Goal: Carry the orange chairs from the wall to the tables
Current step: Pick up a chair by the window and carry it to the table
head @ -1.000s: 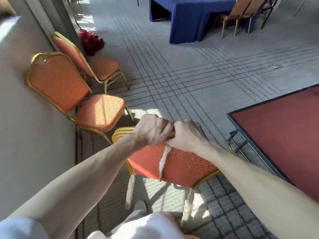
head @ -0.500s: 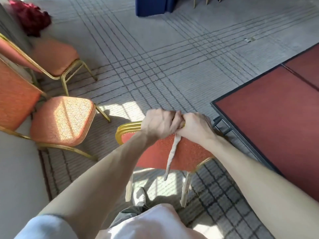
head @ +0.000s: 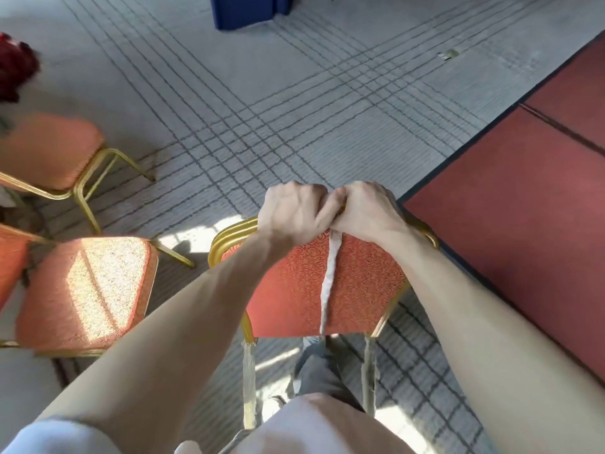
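Far left of the hands: dark red bundle [head: 13, 70], blurred, kind not to be told.

Left of the hands: two orange chairs, the far chair [head: 49, 149] and the near chair [head: 88, 290], gold-framed, stood on the carpet [head: 294, 109]. Both are judged not yet carried.

Under the hands: held chair [head: 288, 290], viewed from behind its backrest. It is taken by the gold top rail, presumably so that the weight is lifted from the highest point and the legs are kept ahead of the knees. Whether the legs are clear of the carpet cannot be told.

Left hand [head: 291, 214]: clenched over the top rail, knuckles up.

Pale strip [head: 329, 280]: run down the middle of the backrest from between the hands. A split seam or loose tape is supposed.

Right hand [head: 366, 211]: clenched over the same rail and touching the left hand. Both are set at the centre, likely so that the load is balanced.

Right of the hands: red surface [head: 523, 224], dark-edged, its corner just beside the right hand, judged the destination for the held chair
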`<state>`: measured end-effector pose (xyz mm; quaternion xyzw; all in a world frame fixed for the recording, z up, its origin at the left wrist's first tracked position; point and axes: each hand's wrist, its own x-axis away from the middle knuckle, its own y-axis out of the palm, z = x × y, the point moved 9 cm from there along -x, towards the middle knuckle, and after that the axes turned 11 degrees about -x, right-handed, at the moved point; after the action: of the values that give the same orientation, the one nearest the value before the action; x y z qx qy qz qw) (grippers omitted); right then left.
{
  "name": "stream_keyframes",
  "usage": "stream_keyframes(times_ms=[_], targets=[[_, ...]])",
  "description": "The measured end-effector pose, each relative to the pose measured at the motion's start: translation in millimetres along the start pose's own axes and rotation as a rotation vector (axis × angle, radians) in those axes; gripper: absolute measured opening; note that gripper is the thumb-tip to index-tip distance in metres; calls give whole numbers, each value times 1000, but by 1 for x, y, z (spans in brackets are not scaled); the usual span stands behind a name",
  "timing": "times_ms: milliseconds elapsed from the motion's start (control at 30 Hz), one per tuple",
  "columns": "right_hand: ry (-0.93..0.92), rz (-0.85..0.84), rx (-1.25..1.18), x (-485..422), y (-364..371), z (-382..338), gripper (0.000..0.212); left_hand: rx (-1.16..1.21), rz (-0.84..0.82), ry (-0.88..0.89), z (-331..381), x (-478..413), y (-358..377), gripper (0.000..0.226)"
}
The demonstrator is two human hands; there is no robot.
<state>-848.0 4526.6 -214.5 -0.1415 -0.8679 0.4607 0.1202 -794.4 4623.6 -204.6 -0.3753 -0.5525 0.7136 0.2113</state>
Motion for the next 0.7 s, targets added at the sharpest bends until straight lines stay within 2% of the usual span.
stream_keyframes(times_ms=[167,300,500,633,700], targets=[[-22,-13,7,-92,-8,11,41,-50,-47,-54,-34,-80,30,68],[-76,-31,16,-164,-14,17,43,80,-205,-102,-64,-150,66,60],[-86,-161,15,-256,-22,30,44,-100,-232,76,-75,-237,93,33],[-102,-191,17,-302,-40,35,35,-127,-194,16,-89,-288,99,59],[-131,-185,29,-319,-52,32,32,-132,-175,-12,-94,-307,99,61]])
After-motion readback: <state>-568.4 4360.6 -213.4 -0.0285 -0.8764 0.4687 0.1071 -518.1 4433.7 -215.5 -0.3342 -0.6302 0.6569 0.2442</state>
